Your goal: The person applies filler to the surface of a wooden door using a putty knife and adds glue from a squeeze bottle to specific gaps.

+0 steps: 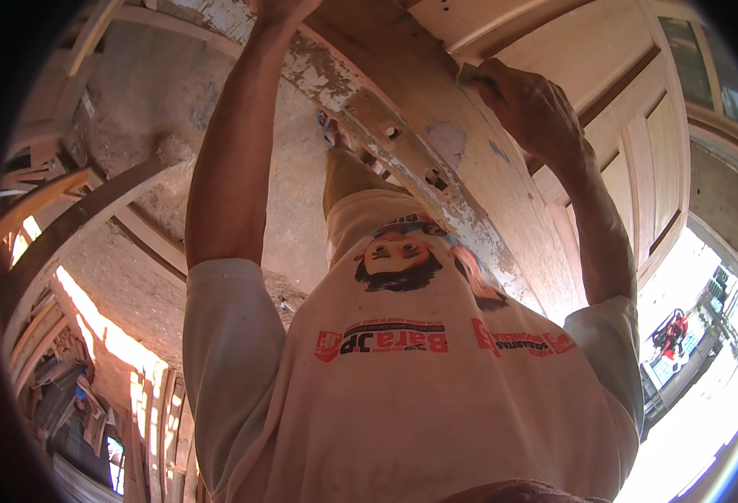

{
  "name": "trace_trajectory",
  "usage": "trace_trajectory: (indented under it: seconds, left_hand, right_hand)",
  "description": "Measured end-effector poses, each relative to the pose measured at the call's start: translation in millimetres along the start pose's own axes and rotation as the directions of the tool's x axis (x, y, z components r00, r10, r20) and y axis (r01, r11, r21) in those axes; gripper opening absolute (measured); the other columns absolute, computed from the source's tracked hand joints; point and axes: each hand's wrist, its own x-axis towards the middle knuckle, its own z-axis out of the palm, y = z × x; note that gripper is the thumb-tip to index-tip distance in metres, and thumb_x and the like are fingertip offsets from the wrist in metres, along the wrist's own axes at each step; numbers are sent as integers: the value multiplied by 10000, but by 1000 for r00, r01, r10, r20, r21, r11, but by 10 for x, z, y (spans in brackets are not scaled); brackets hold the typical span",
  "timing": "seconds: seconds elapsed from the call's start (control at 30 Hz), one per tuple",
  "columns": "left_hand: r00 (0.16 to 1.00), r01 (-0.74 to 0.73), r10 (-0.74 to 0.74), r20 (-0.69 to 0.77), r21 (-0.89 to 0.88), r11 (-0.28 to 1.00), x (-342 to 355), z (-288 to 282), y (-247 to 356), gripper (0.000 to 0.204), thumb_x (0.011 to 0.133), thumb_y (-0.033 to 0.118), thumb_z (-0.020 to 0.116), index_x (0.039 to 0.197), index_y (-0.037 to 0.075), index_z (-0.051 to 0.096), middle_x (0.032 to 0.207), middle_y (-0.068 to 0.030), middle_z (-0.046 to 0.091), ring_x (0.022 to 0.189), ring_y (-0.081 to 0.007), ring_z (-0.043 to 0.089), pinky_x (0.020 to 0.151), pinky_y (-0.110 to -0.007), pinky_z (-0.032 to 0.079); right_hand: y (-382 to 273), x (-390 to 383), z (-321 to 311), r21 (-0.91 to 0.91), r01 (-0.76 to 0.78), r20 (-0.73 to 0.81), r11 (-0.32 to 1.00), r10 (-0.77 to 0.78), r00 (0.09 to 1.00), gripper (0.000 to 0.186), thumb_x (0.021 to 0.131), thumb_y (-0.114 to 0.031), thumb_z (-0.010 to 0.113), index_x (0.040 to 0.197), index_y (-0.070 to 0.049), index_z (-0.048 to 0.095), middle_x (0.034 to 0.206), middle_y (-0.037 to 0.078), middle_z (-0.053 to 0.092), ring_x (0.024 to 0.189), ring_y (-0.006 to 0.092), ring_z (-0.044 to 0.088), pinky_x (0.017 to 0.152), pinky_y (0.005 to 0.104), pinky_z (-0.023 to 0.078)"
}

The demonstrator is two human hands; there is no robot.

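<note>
We see the right hand [532, 107] gripping a small flat piece [468, 74] over a panelled door [503, 193], its edge bearing holes [436, 178]; the left hand's [285, 7] grip we cannot tell.

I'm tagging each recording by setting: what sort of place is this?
Probably a woodworking workshop, perhaps for doors: a panelled wooden door at right, a worn wooden piece with holes in its edge at centre, and wooden strips at lower left.

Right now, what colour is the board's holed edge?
The holed edge is brown with patchy white, best seen in the head view.
</note>
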Motion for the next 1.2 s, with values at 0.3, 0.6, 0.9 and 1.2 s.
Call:
trace_trajectory:
  seconds: [0.3,0.6,0.9,1.2]
  left_hand:
    - [1000,-16,16,9,-53,998,11,-31,10,346,986,394,682,1137,92,609,902,-231,703,860,-462,673,745,-544,523]
    - [998,-57,57,-20,-28,998,6,1,-51,359,986,396,679,1128,73,614,898,-238,699,857,-457,675,746,-543,523]
    - [999,-27,27,16,-50,998,26,-42,-21,373,982,411,682,1138,79,616,916,-237,704,864,-458,678,753,-543,528]
    - [999,16,-13,36,-74,997,21,-44,21,382,981,419,678,1146,82,606,929,-243,701,879,-472,672,757,-553,520]
  right_hand:
    - [24,39,3,-48,59,-5,997,-59,998,213,1005,-265,648,1167,-127,653,944,129,751,885,351,739,803,477,597]
    - [-57,82,-53,-109,72,49,991,-67,997,228,1031,-314,606,1154,-127,647,951,116,747,884,344,735,775,467,592]
    - [57,180,-73,-305,249,66,919,-241,968,271,1057,-350,552,1090,-100,649,819,108,732,743,281,743,663,422,606]
    - [-41,168,-173,-328,161,213,931,-93,973,297,1055,-346,563,1174,-92,660,906,145,750,889,321,741,812,465,583]
